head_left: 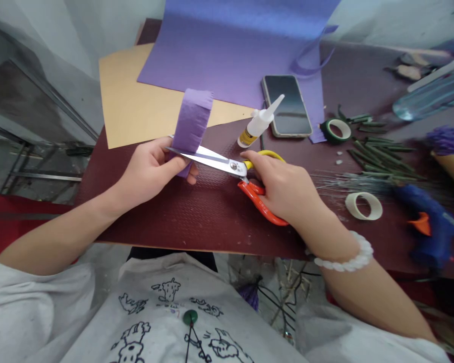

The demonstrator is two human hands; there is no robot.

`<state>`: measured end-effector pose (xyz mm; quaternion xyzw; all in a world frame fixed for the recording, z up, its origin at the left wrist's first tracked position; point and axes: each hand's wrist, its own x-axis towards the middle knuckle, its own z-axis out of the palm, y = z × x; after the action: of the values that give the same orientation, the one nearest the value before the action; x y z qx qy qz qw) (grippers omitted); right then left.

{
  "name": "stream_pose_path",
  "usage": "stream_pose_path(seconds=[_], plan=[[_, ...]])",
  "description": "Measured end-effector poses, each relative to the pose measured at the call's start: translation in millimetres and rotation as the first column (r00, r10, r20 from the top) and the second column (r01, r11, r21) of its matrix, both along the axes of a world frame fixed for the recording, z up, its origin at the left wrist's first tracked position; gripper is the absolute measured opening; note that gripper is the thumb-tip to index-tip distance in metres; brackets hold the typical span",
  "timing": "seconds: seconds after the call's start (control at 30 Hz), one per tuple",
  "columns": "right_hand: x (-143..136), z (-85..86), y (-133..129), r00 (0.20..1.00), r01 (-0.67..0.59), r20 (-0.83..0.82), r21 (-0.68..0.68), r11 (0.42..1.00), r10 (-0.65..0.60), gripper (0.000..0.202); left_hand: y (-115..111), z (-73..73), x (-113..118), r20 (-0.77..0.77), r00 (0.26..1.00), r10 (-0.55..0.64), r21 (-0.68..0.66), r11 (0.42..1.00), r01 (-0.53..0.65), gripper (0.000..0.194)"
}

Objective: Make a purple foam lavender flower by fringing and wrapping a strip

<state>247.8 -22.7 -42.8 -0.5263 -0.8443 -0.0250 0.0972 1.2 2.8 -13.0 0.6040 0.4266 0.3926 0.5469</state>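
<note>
My left hand pinches a purple paper strip with small cuts along its right edge. The strip stands up above my fingers, and its lower end hangs behind them. In my right hand is a pair of scissors with one yellow and one red handle. Their blades are parted and cross the strip close to my left fingertips. A white glue bottle with a long nozzle stands just beyond my right hand.
Behind lie a large purple sheet, a tan sheet and a phone. To the right are green tape, green stems, thin wires, a white tape roll, a blue glue gun and a clear bottle.
</note>
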Motion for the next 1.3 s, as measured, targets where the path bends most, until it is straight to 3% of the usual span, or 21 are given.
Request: stream_pose_path(seconds=[0.63, 1.3], plan=[[0.7, -0.5, -1.9, 0.997, -0.060, -0.052, -0.020, 0.998, 0.059, 0.058, 1.8, -2.8, 1.5, -0.015, 0.999, 0.034, -0.001, 0.999, -0.034, 0.002], [-3.4, -0.8, 3.6, 0.992, 0.074, 0.103, 0.014, 0.997, -0.075, 0.041, 2.1, -7.0, 0.4, 0.040, 0.999, 0.007, -0.001, 1.000, -0.007, 0.003]])
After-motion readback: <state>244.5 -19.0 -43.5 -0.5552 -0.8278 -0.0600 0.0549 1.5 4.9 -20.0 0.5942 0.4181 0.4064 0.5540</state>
